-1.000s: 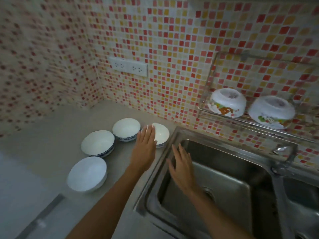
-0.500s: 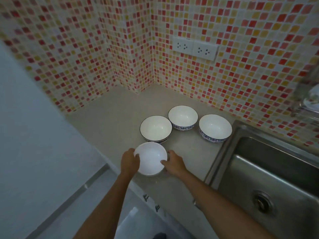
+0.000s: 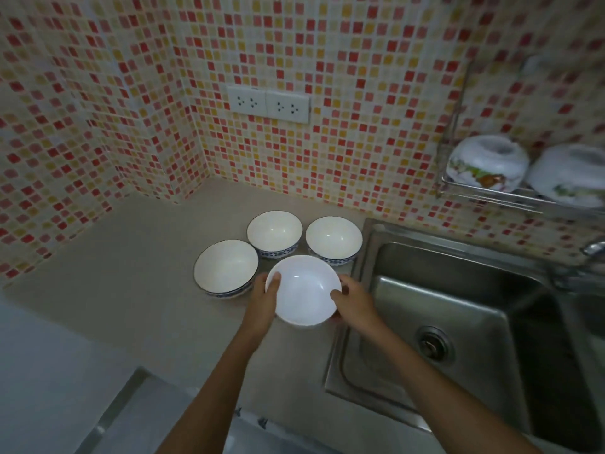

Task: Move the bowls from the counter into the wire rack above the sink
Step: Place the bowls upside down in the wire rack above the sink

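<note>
I hold a plain white bowl (image 3: pixel 302 291) between both hands, lifted above the counter's near part. My left hand (image 3: pixel 263 301) grips its left rim, thumb over the edge. My right hand (image 3: pixel 355 303) grips its right rim. Three blue-patterned white bowls stand upright on the beige counter (image 3: pixel 137 290) behind it: one at the left (image 3: pixel 225 267), one in the middle (image 3: pixel 274 231), one at the right (image 3: pixel 334 239). The wire rack (image 3: pixel 491 194) hangs on the tiled wall at the upper right, with two bowls upside down in it, a left one (image 3: pixel 487 162) and a right one (image 3: pixel 569 175).
A steel sink (image 3: pixel 458 322) lies right of the counter, its drain (image 3: pixel 432 344) in the basin and a tap (image 3: pixel 592 249) at the far right edge. A double wall socket (image 3: pixel 268 103) sits on the mosaic tiles above the bowls. The counter's front edge runs below my arms.
My hands moved from hovering near the sink to the nearest bowl, took hold of it on both sides, and lifted it rightward toward the sink. The camera view shifted back right.
</note>
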### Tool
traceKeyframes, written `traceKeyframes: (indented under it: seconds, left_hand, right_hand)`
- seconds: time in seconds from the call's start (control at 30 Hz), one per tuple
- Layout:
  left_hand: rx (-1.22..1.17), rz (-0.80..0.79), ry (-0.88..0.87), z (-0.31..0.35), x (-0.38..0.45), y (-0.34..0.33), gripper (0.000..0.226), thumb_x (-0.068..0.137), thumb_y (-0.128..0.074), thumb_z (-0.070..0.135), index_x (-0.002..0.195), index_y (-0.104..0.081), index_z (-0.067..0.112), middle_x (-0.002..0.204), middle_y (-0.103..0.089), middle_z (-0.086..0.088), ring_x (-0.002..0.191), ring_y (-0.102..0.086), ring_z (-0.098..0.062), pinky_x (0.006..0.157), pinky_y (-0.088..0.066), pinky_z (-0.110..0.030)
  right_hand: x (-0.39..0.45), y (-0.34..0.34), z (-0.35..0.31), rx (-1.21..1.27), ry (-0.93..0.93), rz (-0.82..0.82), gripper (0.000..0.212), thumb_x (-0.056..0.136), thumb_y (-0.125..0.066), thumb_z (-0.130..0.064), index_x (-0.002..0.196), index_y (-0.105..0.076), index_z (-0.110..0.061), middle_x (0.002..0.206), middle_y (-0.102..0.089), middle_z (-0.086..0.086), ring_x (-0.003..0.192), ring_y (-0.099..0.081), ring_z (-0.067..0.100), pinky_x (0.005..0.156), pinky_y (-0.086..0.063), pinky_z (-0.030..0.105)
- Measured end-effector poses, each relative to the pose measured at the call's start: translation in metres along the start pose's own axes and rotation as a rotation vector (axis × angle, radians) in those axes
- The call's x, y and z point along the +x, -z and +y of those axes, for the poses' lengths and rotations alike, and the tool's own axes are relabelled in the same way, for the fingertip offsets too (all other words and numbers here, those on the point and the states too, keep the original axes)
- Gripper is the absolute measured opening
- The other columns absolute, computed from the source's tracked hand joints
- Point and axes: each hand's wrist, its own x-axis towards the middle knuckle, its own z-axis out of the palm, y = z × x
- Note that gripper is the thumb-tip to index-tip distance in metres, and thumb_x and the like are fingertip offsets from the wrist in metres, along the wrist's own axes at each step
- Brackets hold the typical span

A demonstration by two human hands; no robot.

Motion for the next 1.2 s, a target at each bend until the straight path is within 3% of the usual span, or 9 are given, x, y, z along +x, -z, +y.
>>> traceKeyframes:
  seconds: [0.13,0.3,0.47,0.6,0.8,0.9,0.97,1.03,1.2]
  left_hand:
    - [-0.179,-0.247,0.084,0.048,-0.007,-0.064,0.047,0.091,-0.037,0.061,0.114,-0.051,0.022,0.103,-0.061,0.001,0.089,-0.061,-0.015,0.071,-0.053,-0.036]
    - [-0.436,-0.442,0.118,0.109,-0.011,-0.146,0.043,0.090,-0.043,0.058,0.124,-0.049,0.031,0.117,-0.062,-0.004,0.111,-0.059,-0.029,0.099,-0.047,-0.054]
    - [-0.385,-0.421,-0.092,0.162,-0.017,-0.220,0.044,0.091,-0.044,0.055,0.114,-0.055,0.019,0.111,-0.061,-0.002,0.091,-0.063,-0.018,0.086,-0.053,-0.037]
    - [-0.230,-0.525,-0.353,0.201,-0.031,-0.268,0.039,0.093,-0.041,0.053,0.125,-0.046,0.032,0.118,-0.060,0.000,0.101,-0.063,-0.023,0.076,-0.058,-0.035]
    - [-0.125,-0.426,-0.485,0.234,-0.026,-0.333,0.049,0.091,-0.037,0.061,0.132,-0.038,0.036,0.130,-0.048,0.001,0.112,-0.055,-0.024,0.087,-0.055,-0.040]
    - [-0.061,-0.405,-0.540,0.250,-0.023,-0.356,0.059,0.089,-0.041,0.062,0.140,-0.033,0.033,0.137,-0.046,-0.001,0.116,-0.052,-0.025,0.096,-0.050,-0.047]
    - [-0.046,-0.359,-0.622,0.262,-0.025,-0.371,0.059,0.091,-0.045,0.054,0.143,-0.032,0.028,0.141,-0.044,-0.001,0.114,-0.050,-0.021,0.090,-0.051,-0.036]
    - [0.007,-0.322,-0.747,0.272,-0.028,-0.386,0.059,0.093,-0.049,0.047,0.144,-0.031,0.025,0.142,-0.043,0.001,0.113,-0.048,-0.015,0.079,-0.047,-0.024]
    - [0.368,-0.283,-1.160,0.275,-0.014,-0.416,0.073,0.086,-0.062,0.043,0.146,-0.027,0.021,0.146,-0.032,-0.004,0.122,-0.040,-0.015,0.094,-0.039,-0.023]
  right_hand:
    - [-0.011,0.078,-0.003,0.155,0.025,0.118,0.036,0.093,-0.051,-0.010,0.128,-0.056,-0.015,0.115,-0.061,0.006,0.094,-0.062,0.023,0.056,-0.059,0.027]
    - [-0.032,0.188,-0.010,0.244,0.132,0.321,0.026,0.097,-0.053,-0.033,0.116,-0.064,-0.020,0.106,-0.068,0.001,0.088,-0.070,0.018,0.063,-0.060,0.031]
    - [-0.038,0.308,-0.003,-0.105,0.319,0.834,0.028,0.096,-0.054,-0.032,0.114,-0.067,-0.014,0.102,-0.071,-0.001,0.091,-0.064,0.013,0.077,-0.046,0.023]
    - [-0.021,0.375,0.028,-0.411,0.294,0.931,0.036,0.095,-0.055,-0.036,0.121,-0.064,-0.013,0.121,-0.066,0.007,0.110,-0.059,0.024,0.093,-0.048,0.035]
    - [0.004,0.406,0.071,-0.746,0.318,0.845,0.066,0.095,-0.031,-0.062,0.126,-0.063,-0.012,0.131,-0.063,0.007,0.126,-0.054,0.020,0.117,-0.021,0.035]
    - [0.008,0.403,0.079,-0.855,0.380,0.943,0.062,0.098,-0.031,-0.055,0.122,-0.065,-0.010,0.123,-0.067,0.008,0.119,-0.060,0.020,0.117,-0.026,0.037]
    - [0.013,0.402,0.085,-0.901,0.405,1.008,0.052,0.098,-0.041,-0.048,0.120,-0.066,-0.009,0.119,-0.069,0.008,0.116,-0.063,0.021,0.115,-0.031,0.038]
    - [0.017,0.402,0.090,-0.922,0.433,1.049,0.048,0.096,-0.046,-0.044,0.117,-0.068,-0.007,0.115,-0.071,0.009,0.112,-0.065,0.022,0.111,-0.036,0.039]
    - [0.032,0.401,0.101,-0.864,0.534,1.155,0.044,0.095,-0.048,-0.037,0.113,-0.070,-0.004,0.112,-0.072,0.011,0.108,-0.067,0.023,0.109,-0.037,0.038]
